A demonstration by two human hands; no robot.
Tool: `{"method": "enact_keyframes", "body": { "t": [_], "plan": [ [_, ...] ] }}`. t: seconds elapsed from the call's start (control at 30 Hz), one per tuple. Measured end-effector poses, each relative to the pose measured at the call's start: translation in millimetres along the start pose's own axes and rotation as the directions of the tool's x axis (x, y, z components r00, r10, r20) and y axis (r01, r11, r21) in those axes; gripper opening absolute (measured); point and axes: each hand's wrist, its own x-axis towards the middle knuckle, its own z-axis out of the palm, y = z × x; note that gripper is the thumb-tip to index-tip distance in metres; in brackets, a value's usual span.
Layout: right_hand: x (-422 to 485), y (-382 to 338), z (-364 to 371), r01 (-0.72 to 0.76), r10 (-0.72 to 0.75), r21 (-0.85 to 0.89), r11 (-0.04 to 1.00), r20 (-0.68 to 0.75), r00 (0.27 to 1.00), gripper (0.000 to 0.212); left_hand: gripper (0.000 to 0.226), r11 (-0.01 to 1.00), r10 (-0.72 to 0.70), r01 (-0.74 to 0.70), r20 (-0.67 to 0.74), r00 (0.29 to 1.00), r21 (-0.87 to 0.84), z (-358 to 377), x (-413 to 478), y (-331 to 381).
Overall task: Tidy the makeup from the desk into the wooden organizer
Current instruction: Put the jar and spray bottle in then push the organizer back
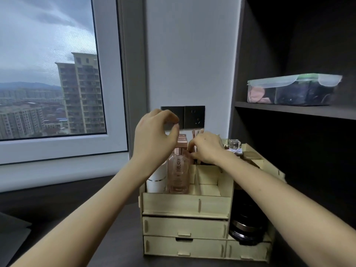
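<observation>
pink bottle (178, 170) stands in the organizer (185, 204) top tray, right under the left grip (154, 135), curled on nothing; right grip (207, 148) curled among tubes (194, 133) beside it, can't tell if holding

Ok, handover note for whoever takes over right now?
Left hand: fingers curled just above the cap of the pink bottle; unclear whether it pinches anything.
Right hand: grips rose-gold tubes in a back compartment of the wooden organizer.
Done: pink bottle, white bottle and clear perfume bottle stand in the top tray.
Left: seat the tubes, let go; check desk parts out of frame.
</observation>
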Motion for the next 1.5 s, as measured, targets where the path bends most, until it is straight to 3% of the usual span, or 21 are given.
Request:
{"method": "enact_keyframes", "body": {
  "t": [0.1, 0.2, 0.43, 0.63, 0.8, 1.03, 1.27, 1.37, 1.5],
  "plan": [
    [5, 4, 0, -0.013, 0.013, 0.028, 1.0, -0.006, 1.0, 0.027, 0.01, 1.0, -0.023, 0.023, 0.009, 1.0, -0.011, 6, 6, -2],
    [15, 21, -2, -0.149, 0.155, 0.114, 0.982, -0.042, 0.987, 0.019, 0.01, 0.999, -0.034, 0.035, 0.01, 0.999, -0.017, 8, 11, -5],
    [35, 45, -14, -0.286, 0.275, 0.192, 0.939, 0.085, 0.958, 0.017, 0.011, 0.999, -0.037, 0.037, 0.012, 0.999, -0.009, 14, 27, -4],
    [52, 48, -13, -0.326, 0.309, 0.163, 0.931, 0.12, 0.944, 0.026, 0.018, 0.997, 0.019, -0.032, 0.17, 0.985, 0.074, 25, 38, 5],
    [54, 58, -20, -0.329, 0.289, 0.227, 0.917, 0.192, 0.938, 0.025, 0.019, 0.995, 0.017, -0.043, 0.258, 0.966, 0.093, 29, 49, 9],
    [45, 58, -19, -0.222, 0.216, 0.268, 0.937, 0.055, 0.975, 0.007, 0.019, 0.998, -0.013, -0.007, 0.283, 0.959, 0.067, 29, 51, 11],
    [34, 68, -32, -0.185, 0.158, 0.43, 0.884, 0.098, 0.983, 0.009, 0.015, 0.998, -0.035, 0.02, 0.271, 0.962, 0.058, 25, 49, 4],
    [28, 75, -38, -0.167, 0.14, 0.332, 0.928, 0.104, 0.985, 0.006, 0.015, 0.998, -0.047, 0.033, 0.258, 0.965, 0.06, 23, 49, 1],
    [22, 74, -34, -0.139, 0.14, -0.018, 0.99, 0.141, 0.98, 0.025, 0.015, 0.998, -0.05, 0.037, 0.249, 0.967, 0.059, 20, 48, -2]
  ]
}}
